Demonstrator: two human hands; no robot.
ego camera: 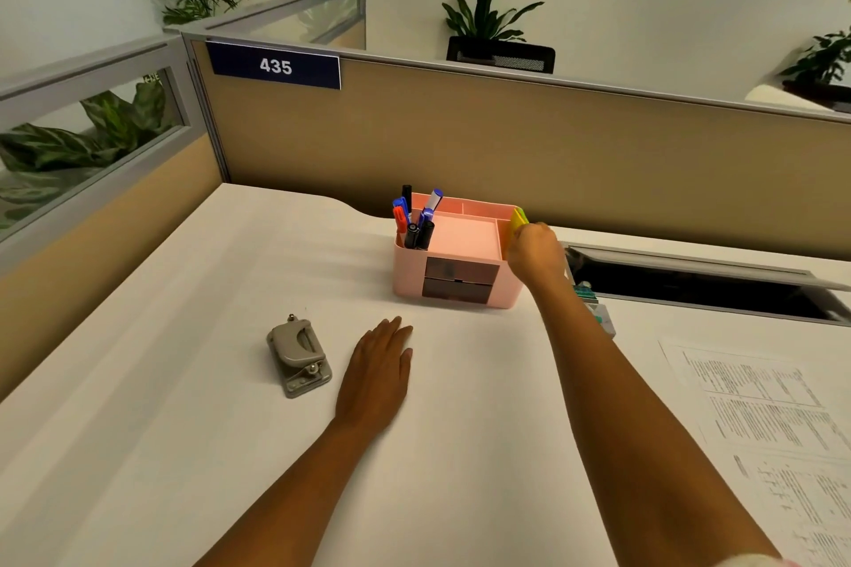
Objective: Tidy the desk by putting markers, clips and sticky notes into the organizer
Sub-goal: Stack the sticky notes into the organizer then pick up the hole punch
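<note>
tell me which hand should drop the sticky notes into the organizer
Right. The right hand already holds the sticky notes over the organizer's right slot; the left hand lies flat on the desk.

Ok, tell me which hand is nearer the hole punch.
Left. The left hand lies flat on the desk just right of the hole punch; the right hand is far off at the organizer.

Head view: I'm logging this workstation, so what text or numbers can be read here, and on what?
"435": white digits on the dark blue sign atop the partition.
Printed sheets at the desk's right: dense text, too small and blurred to read.
Organizer, markers, hole punch: no readable text.
</note>
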